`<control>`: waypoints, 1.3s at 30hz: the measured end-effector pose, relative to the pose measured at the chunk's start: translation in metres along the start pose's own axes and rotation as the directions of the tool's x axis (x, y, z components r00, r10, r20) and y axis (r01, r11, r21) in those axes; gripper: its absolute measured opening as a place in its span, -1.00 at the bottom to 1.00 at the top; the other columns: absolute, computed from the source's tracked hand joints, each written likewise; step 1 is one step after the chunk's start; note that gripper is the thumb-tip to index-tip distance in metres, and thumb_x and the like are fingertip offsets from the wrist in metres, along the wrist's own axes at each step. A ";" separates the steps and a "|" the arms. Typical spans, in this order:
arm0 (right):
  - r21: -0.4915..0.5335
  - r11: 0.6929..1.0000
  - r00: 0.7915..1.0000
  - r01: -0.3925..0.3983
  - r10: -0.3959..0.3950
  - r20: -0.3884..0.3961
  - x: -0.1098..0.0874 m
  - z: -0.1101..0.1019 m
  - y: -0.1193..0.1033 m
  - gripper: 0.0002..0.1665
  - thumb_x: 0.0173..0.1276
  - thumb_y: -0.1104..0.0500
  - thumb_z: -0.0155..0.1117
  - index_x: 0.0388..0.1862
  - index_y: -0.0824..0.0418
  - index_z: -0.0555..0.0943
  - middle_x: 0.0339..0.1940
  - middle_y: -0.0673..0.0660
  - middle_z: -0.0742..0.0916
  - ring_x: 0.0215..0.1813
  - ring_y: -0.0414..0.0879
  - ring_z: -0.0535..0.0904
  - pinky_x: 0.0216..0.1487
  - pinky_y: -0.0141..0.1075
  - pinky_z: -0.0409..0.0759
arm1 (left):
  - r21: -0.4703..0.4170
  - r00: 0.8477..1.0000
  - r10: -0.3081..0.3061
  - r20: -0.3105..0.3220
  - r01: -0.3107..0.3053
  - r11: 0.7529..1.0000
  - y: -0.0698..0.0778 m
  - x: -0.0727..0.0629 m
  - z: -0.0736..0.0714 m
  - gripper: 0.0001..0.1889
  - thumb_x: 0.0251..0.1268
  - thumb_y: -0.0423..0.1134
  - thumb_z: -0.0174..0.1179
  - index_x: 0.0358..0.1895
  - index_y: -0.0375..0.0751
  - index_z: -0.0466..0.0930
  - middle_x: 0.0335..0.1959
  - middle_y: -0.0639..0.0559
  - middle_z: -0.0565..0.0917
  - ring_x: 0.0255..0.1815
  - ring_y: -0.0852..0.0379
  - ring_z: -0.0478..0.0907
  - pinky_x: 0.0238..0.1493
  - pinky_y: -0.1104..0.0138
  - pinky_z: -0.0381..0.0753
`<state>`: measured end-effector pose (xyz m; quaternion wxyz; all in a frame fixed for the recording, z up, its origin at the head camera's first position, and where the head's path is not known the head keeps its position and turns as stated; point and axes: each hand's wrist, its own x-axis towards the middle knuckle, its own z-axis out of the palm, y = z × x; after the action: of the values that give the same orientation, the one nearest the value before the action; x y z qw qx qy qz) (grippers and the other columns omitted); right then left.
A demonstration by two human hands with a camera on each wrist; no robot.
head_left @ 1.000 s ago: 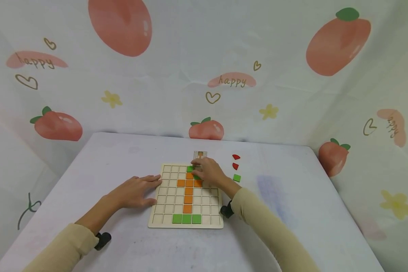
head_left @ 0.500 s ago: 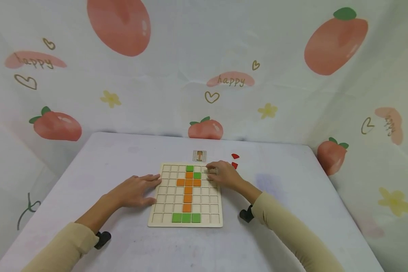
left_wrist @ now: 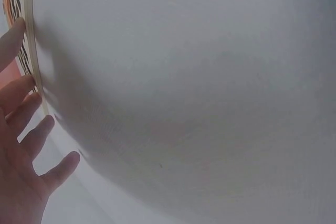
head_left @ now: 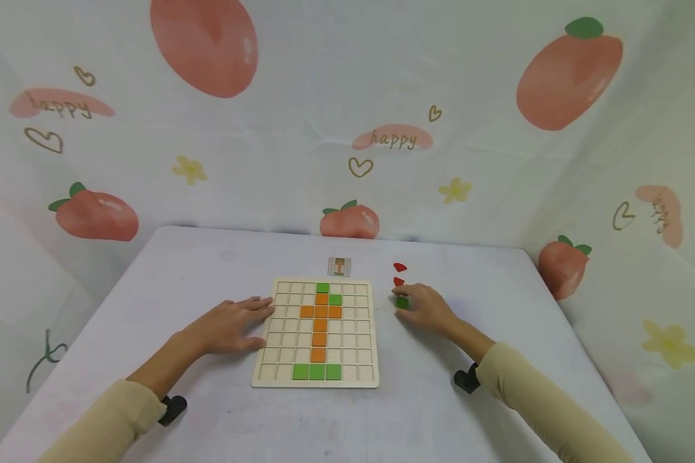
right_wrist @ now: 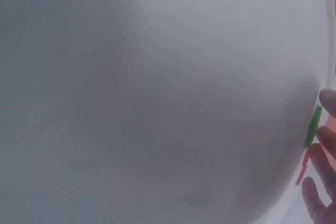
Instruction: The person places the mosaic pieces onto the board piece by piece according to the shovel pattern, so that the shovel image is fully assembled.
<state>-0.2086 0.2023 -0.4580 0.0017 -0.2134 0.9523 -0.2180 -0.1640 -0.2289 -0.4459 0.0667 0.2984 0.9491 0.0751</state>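
In the head view a pale wooden grid board (head_left: 353, 334) lies on the table, with orange tiles (head_left: 320, 325) in a cross shape and several green tiles (head_left: 317, 372) set in its squares. My left hand (head_left: 228, 326) rests along the board's left edge, fingers spread; the left wrist view shows its fingertips (left_wrist: 34, 82) at the board's side. Right of the board, my right hand (head_left: 425, 308) is over a loose green square tile (head_left: 402, 302), thumb and fingers spread apart around it. That same tile (right_wrist: 313, 127) shows between the thumb and fingers in the right wrist view.
Two red quarter-shaped pieces (head_left: 400, 267) lie just beyond the right hand. A small pattern card (head_left: 339, 266) lies behind the board. The white table (head_left: 208, 257) ends at a printed curtain (head_left: 289, 161).
My right hand has drawn back from the board's upper squares and moved right to the loose green tile. The left hand has stayed at the board's edge.
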 end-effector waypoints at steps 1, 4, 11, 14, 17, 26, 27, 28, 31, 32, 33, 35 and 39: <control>0.001 1.000 1.000 0.002 -0.002 -0.004 -0.002 0.000 0.003 -0.44 0.20 0.15 0.51 0.20 0.21 0.63 0.05 0.09 0.73 0.10 0.02 0.60 0.23 0.04 0.49 | 0.002 1.000 0.000 0.000 0.000 1.000 0.000 0.000 0.000 -0.29 0.26 0.11 0.26 0.40 -0.21 0.44 0.45 -0.09 0.40 0.44 -0.19 0.34 0.15 -0.15 0.48; 0.019 1.000 0.999 0.024 -0.024 -0.031 -0.008 -0.002 0.013 -0.45 0.19 0.18 0.52 0.18 0.25 0.63 0.01 0.10 0.74 0.09 0.03 0.61 0.24 0.07 0.48 | 0.004 1.000 0.002 0.004 -0.002 1.000 0.000 0.000 0.000 -0.27 0.27 0.13 0.26 0.41 -0.21 0.43 0.46 -0.10 0.39 0.44 -0.20 0.33 0.15 -0.16 0.47; 0.060 0.997 0.997 0.051 -0.048 -0.065 -0.011 -0.002 0.020 -0.49 0.18 0.23 0.52 0.12 0.30 0.65 -0.05 0.12 0.77 0.04 0.04 0.65 0.19 0.08 0.51 | 0.002 1.000 -0.004 0.021 0.004 1.000 0.002 0.000 -0.004 -0.25 0.26 0.13 0.27 0.43 -0.22 0.40 0.47 -0.11 0.37 0.46 -0.22 0.30 0.18 -0.18 0.44; 0.065 0.997 0.997 0.041 -0.036 -0.071 -0.010 0.000 0.020 -0.49 0.18 0.22 0.53 0.11 0.29 0.65 -0.06 0.11 0.78 0.02 0.03 0.65 0.17 0.06 0.52 | 0.000 1.000 -0.001 0.020 0.001 1.000 0.003 -0.001 -0.005 -0.26 0.27 0.13 0.26 0.43 -0.23 0.40 0.47 -0.11 0.37 0.46 -0.22 0.30 0.18 -0.18 0.44; 0.059 0.998 0.997 0.032 -0.028 -0.075 -0.009 0.001 0.020 -0.49 0.17 0.22 0.53 0.11 0.29 0.65 -0.07 0.11 0.78 0.02 0.03 0.65 0.16 0.06 0.53 | -0.007 1.000 0.003 0.017 -0.003 1.000 0.004 -0.002 -0.006 -0.26 0.29 0.14 0.24 0.43 -0.23 0.40 0.47 -0.12 0.37 0.46 -0.22 0.30 0.18 -0.18 0.43; 0.070 0.996 0.997 0.057 -0.053 -0.059 0.002 0.003 0.009 -0.52 0.20 0.26 0.50 0.12 0.29 0.65 -0.08 0.10 0.77 -0.01 -0.01 0.65 0.15 0.02 0.54 | -0.009 1.000 0.005 0.009 -0.004 1.000 0.004 -0.001 -0.006 -0.27 0.27 0.13 0.26 0.41 -0.23 0.43 0.45 -0.12 0.40 0.43 -0.20 0.34 0.15 -0.15 0.46; 0.065 0.996 0.996 0.066 -0.062 -0.061 0.004 0.004 0.007 -0.52 0.21 0.26 0.49 0.12 0.29 0.65 -0.08 0.10 0.77 -0.02 -0.01 0.65 0.14 0.02 0.54 | -0.009 1.000 0.002 0.009 -0.002 1.000 0.004 -0.001 -0.006 -0.27 0.27 0.13 0.26 0.41 -0.22 0.43 0.45 -0.12 0.40 0.43 -0.19 0.35 0.15 -0.14 0.46; 0.063 0.995 0.996 0.071 -0.067 -0.062 0.007 0.004 0.004 -0.53 0.21 0.26 0.49 0.12 0.29 0.65 -0.08 0.10 0.77 -0.03 -0.01 0.65 0.14 0.02 0.54 | -0.010 1.000 0.000 0.010 0.001 1.000 0.004 -0.001 -0.005 -0.27 0.27 0.13 0.26 0.41 -0.22 0.43 0.45 -0.11 0.40 0.43 -0.18 0.34 0.16 -0.14 0.47; 0.072 0.993 0.994 0.092 -0.087 -0.067 0.014 0.007 -0.005 -0.55 0.23 0.27 0.47 0.12 0.28 0.65 -0.06 0.10 0.77 -0.03 -0.01 0.64 0.13 0.01 0.55 | -0.015 1.000 0.000 0.009 0.000 1.000 0.005 -0.001 -0.005 -0.28 0.27 0.12 0.27 0.41 -0.22 0.43 0.45 -0.12 0.40 0.43 -0.17 0.34 0.16 -0.14 0.46; 0.076 0.992 0.993 0.101 -0.096 -0.069 0.017 0.008 -0.008 -0.55 0.23 0.27 0.47 0.12 0.28 0.65 -0.06 0.11 0.77 -0.03 -0.01 0.64 0.13 0.01 0.56 | -0.020 1.000 -0.002 0.010 0.002 1.000 0.005 -0.001 -0.006 -0.28 0.27 0.11 0.27 0.41 -0.22 0.43 0.45 -0.11 0.39 0.44 -0.17 0.34 0.16 -0.14 0.46; 0.084 0.991 0.993 0.104 -0.098 -0.067 0.019 0.008 -0.011 -0.55 0.24 0.27 0.46 0.12 0.28 0.64 -0.05 0.11 0.77 -0.02 -0.01 0.64 0.13 0.00 0.56 | -0.023 1.000 -0.001 0.010 0.001 1.000 0.005 -0.001 -0.006 -0.28 0.27 0.11 0.27 0.41 -0.22 0.43 0.45 -0.12 0.40 0.43 -0.17 0.34 0.16 -0.14 0.46; 0.090 0.989 0.992 0.113 -0.108 -0.062 0.024 0.010 -0.018 -0.55 0.25 0.27 0.45 0.13 0.26 0.64 -0.04 0.10 0.77 -0.01 -0.01 0.64 0.13 -0.01 0.56 | -0.027 1.000 0.003 0.009 -0.003 1.000 0.005 -0.002 -0.007 -0.29 0.27 0.10 0.27 0.40 -0.23 0.44 0.45 -0.13 0.40 0.43 -0.18 0.35 0.16 -0.14 0.46; 0.106 0.985 0.990 0.137 -0.133 -0.045 0.035 0.013 -0.031 -0.56 0.28 0.26 0.43 0.15 0.26 0.63 -0.02 0.10 0.76 0.00 -0.03 0.64 0.14 -0.07 0.57 | -0.033 1.000 -0.001 0.010 0.001 0.999 0.005 -0.002 -0.008 -0.29 0.27 0.10 0.27 0.40 -0.22 0.44 0.45 -0.12 0.40 0.43 -0.18 0.35 0.16 -0.14 0.46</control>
<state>-0.2261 0.1576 -0.4537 -0.0193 -0.2728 0.9222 -0.2733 -0.1605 -0.2268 -0.4371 0.0763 0.2971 0.9476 0.0892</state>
